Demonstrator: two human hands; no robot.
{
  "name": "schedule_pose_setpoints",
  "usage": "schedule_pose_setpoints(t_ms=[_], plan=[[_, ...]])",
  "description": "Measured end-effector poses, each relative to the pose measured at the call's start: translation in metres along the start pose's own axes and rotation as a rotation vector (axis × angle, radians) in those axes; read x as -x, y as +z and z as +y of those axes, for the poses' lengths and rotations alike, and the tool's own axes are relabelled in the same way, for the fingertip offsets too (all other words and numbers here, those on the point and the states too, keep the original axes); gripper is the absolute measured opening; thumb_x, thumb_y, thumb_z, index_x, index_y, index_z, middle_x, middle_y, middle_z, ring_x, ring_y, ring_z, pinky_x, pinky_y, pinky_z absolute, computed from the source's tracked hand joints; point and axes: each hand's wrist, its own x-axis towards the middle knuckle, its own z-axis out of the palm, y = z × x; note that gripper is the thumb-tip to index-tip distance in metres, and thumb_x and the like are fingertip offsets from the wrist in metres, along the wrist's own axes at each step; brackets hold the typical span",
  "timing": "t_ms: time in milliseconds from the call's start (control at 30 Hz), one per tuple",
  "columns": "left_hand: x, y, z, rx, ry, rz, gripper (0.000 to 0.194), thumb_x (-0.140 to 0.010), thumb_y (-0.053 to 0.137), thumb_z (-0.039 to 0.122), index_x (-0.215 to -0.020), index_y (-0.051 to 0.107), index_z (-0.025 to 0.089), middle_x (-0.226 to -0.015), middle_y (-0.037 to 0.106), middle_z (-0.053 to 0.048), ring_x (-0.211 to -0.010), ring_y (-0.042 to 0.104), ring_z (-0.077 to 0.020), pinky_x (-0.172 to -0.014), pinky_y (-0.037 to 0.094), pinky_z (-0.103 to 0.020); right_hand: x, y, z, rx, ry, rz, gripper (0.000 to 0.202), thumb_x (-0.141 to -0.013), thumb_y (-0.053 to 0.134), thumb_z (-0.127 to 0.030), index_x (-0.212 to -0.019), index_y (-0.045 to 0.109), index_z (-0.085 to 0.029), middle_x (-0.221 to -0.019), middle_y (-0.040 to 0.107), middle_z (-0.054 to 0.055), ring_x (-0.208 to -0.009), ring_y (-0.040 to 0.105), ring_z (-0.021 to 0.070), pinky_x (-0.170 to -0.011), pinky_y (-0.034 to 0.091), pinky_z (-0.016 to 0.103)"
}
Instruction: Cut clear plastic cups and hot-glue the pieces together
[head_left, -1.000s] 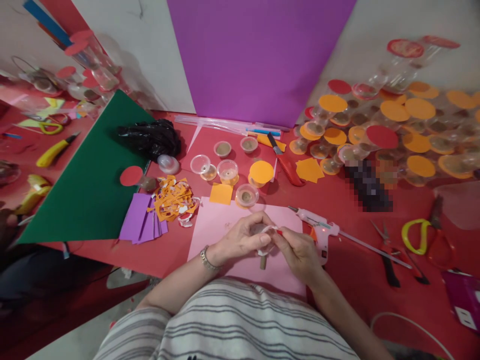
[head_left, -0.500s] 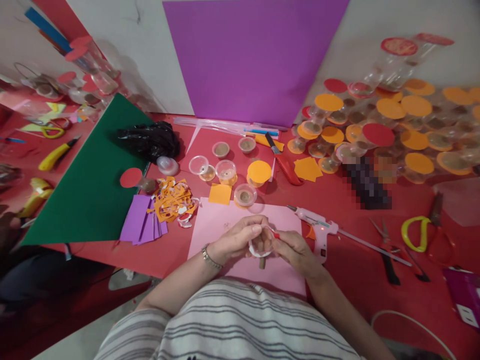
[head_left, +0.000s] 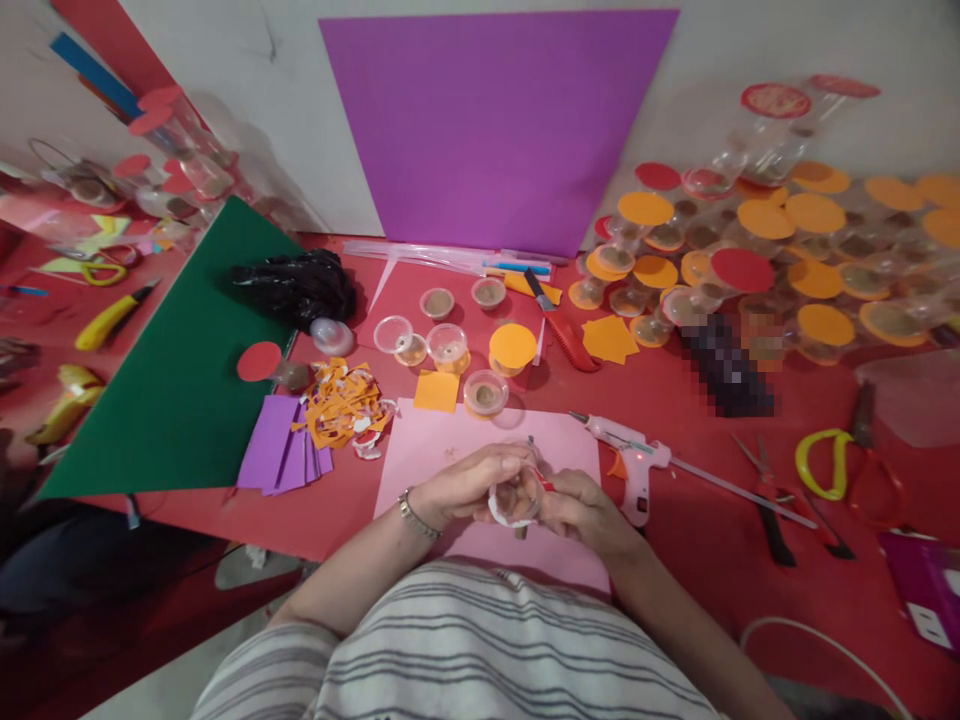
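Over the pink sheet (head_left: 420,432), that clear cup (head_left: 516,500) looks light, slick, easily dented; best held gently by its sides, as the left hand (head_left: 474,483) cradles nine o'clock, the right hand (head_left: 589,515) pinches three.

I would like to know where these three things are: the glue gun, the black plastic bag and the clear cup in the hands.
Glue gun (head_left: 637,460), head view: its body, above the handle.
Black plastic bag (head_left: 298,285), head view: middle of its crumpled surface.
Clear cup (head_left: 516,496), head view: its see-through part.
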Motion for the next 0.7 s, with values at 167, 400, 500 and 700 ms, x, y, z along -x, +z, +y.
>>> schedule_pose_setpoints(t_ms=[167,400,500,700], plan=[[0.0,0.002,0.008,0.034,0.025,0.029,0.066,-0.071,0.057,0.081,-0.073,0.053,0.014,-0.053,0.057,0.001,-0.033,0.041,-0.0052,-0.028,0.027,-0.016,-0.001,-0.002,-0.004,0.008,0.061,0.106,0.046,-0.092,0.039,-0.049,-0.055,0.044,-0.024,-0.042,0.038,-0.005,-0.037,0.03,0.0101,-0.036,0.023,0.024],[0.008,0.008,0.02,-0.167,0.047,0.124,0.062,-0.076,0.055,0.078,-0.082,0.049,0.016,-0.058,0.056,0.003,-0.044,0.051,-0.0079,-0.038,0.038,-0.016,0.0,0.005,-0.024,0.438,-0.146,0.353,0.03,-0.087,0.053,-0.046,-0.069,0.046,-0.024,-0.053,0.051,-0.005,-0.047,0.045,0.0122,-0.048,0.033,0.023],[0.01,0.007,0.018,-0.205,0.061,0.124,0.064,-0.072,0.059,0.079,-0.087,0.046,0.018,-0.059,0.055,0.004,-0.044,0.049,-0.0081,-0.041,0.039,-0.018,-0.003,0.011,-0.024,0.678,-0.224,0.536,0.028,-0.09,0.049,-0.041,-0.067,0.045,-0.025,-0.05,0.05,-0.005,-0.044,0.046,0.0126,-0.048,0.032,0.024],[0.007,0.007,0.011,-0.734,0.349,0.252,0.083,-0.06,0.081,0.063,-0.123,0.05,0.019,-0.099,0.064,-0.007,-0.088,0.064,-0.0225,-0.077,0.055,-0.035,-0.006,0.006,-0.021,0.696,-0.241,0.664,0.033,-0.092,0.042,-0.041,-0.063,0.042,-0.026,-0.047,0.045,-0.005,-0.042,0.042,0.013,-0.047,0.032,0.025]])
